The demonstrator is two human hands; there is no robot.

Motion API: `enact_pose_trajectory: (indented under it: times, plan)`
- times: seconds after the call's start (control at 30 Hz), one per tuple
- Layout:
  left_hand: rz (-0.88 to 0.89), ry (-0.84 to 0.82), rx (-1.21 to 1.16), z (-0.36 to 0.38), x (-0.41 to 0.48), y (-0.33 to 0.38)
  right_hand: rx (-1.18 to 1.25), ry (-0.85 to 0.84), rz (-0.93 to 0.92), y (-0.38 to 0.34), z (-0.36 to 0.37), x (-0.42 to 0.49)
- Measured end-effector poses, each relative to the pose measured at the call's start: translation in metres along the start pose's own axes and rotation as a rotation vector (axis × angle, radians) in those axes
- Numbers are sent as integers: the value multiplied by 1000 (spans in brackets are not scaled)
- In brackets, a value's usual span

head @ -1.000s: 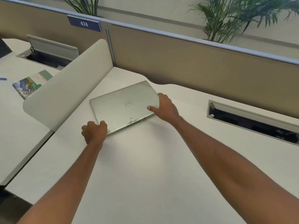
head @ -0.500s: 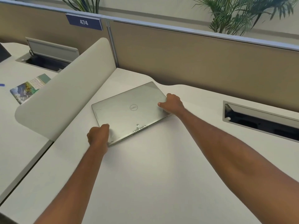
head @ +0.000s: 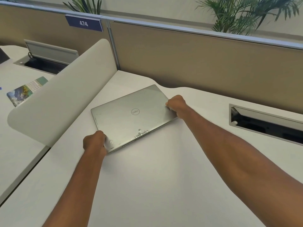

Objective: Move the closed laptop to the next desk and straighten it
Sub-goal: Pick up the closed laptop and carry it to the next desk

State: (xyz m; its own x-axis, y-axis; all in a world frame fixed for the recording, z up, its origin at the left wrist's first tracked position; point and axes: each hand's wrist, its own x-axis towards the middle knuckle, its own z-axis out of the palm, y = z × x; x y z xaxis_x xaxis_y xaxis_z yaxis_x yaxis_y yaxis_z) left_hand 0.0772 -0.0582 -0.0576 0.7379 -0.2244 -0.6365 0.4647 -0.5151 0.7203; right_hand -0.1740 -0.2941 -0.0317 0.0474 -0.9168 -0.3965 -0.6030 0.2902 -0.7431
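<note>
A closed silver laptop [head: 131,117] lies flat on the white desk [head: 147,185], turned at an angle to the desk's edges. My left hand [head: 94,142] grips its near left corner, fingers curled around the edge. Curled on the laptop's right edge near the far corner is my right hand [head: 177,104]. Both arms reach forward from the bottom of the view.
A curved white divider [head: 62,94] separates this desk from the one on the left, which holds a spiral notebook [head: 24,90] and an open cable hatch [head: 47,58]. A second cable slot [head: 265,123] is at the right. A tan partition [head: 196,59] runs behind.
Both hands have tightened their hold on the laptop's corners, and it sits slightly further right and nearer in view. The camera has shifted a little.
</note>
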Motion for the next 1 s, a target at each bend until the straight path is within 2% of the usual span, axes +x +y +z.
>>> enact_pose_trajectory:
  times: [0.17, 0.47, 1.0]
  plan:
    - [15, 10, 21, -5, 2, -1, 6, 7, 49, 2, -3, -5]
    - [-9, -132, -33, -27, -2, -12, 125, -45, 127, 19, -16, -22]
    - [108, -239, 2, -27, -107, -50, 283, 9, 167, 74, -112, -88]
